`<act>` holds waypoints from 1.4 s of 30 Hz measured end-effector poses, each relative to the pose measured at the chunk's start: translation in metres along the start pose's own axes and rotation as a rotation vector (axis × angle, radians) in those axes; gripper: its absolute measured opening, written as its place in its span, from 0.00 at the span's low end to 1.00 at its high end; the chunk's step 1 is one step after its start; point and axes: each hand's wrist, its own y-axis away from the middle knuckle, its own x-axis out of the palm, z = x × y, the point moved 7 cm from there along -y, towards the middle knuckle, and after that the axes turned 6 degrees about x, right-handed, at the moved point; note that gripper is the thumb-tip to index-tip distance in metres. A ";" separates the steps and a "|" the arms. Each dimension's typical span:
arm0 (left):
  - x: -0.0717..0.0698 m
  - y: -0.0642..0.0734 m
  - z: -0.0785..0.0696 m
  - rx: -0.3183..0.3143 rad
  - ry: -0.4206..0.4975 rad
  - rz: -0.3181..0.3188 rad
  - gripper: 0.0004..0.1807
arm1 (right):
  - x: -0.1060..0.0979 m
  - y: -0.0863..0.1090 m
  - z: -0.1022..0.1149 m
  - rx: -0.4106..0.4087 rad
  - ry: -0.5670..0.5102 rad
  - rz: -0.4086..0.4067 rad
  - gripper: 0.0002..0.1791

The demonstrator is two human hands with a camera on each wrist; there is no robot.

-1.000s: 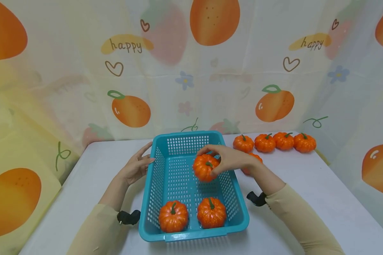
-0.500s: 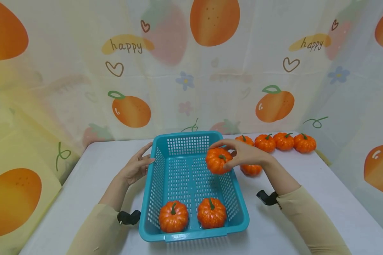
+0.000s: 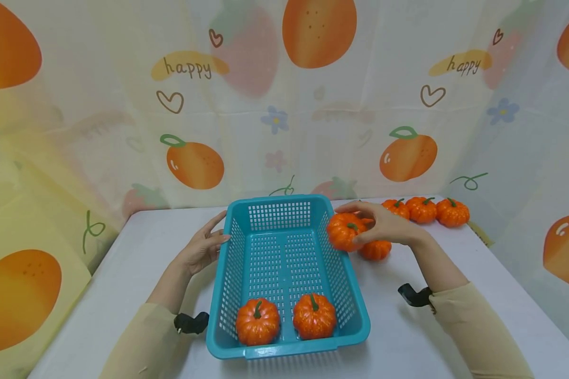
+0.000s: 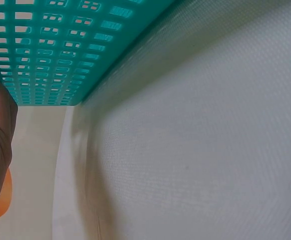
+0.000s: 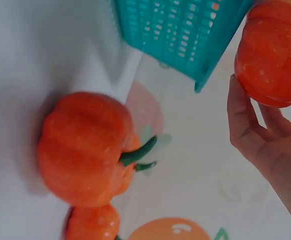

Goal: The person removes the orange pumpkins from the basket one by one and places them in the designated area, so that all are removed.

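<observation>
My right hand (image 3: 384, 223) holds a small orange pumpkin (image 3: 345, 231) with a green stem, thumb on the near side and fingers round the far side. In the head view this pumpkin overlaps the right rim of the blue basket (image 3: 284, 347); the right wrist view shows the held pumpkin (image 5: 273, 55) raised beside the basket wall (image 5: 170, 37). Two more pumpkins, one at the left (image 3: 258, 322) and one at the right (image 3: 314, 317), sit in the basket's near end. My left hand (image 3: 201, 250) rests against the basket's left side, fingers extended, thumb tip at the rim.
Right of the basket, a pumpkin (image 3: 375, 250) lies on the white table (image 3: 436, 326), partly behind my right hand. Farther back stand several pumpkins (image 3: 423, 210) in a row, partly hidden by that hand. A fruit-printed curtain (image 3: 322, 137) hangs behind the table.
My right hand has carried the pumpkin from above the basket's inside rightward and slightly back, to its right rim. The left hand, the basket and the two pumpkins in it have stayed put.
</observation>
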 end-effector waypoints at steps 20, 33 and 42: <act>-0.001 0.001 0.001 0.007 -0.033 -0.003 0.45 | -0.046 0.030 -0.056 0.099 -0.021 -0.164 0.32; 0.000 0.001 0.000 0.004 -0.035 -0.005 0.45 | -0.070 0.053 -0.096 0.226 -0.005 -0.250 0.33; 0.000 0.001 0.000 -0.006 -0.032 -0.014 0.45 | -0.080 0.065 -0.123 0.304 0.014 -0.242 0.36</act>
